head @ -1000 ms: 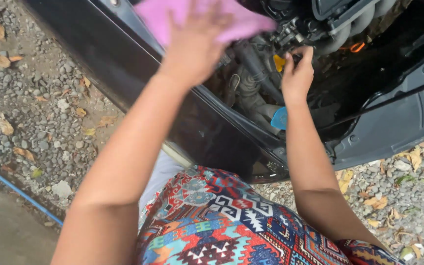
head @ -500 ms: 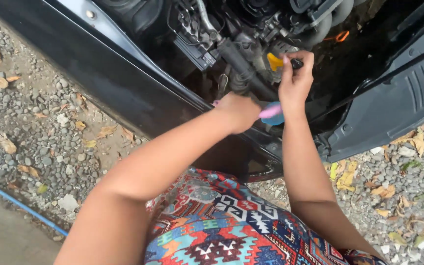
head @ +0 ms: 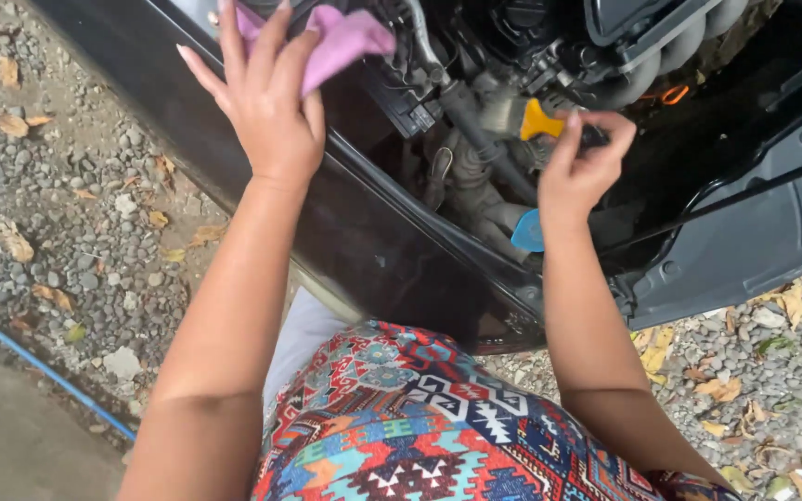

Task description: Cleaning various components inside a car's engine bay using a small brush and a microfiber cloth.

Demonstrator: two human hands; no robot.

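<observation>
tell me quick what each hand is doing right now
left hand: fingers spread, holding a pink cloth
right hand: fingertips pinched at the yellow dipstick handle

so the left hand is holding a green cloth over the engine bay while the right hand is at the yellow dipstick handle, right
Not quite: the head view shows the soft cloth in the left hand is pink, not green. The right hand is indeed at the yellow plastic dipstick handle.

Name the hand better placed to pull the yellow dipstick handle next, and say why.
Right. The right hand already has its fingertips at the yellow dipstick handle in the engine bay. The left hand is off to the side, holding a pink cloth.
</observation>
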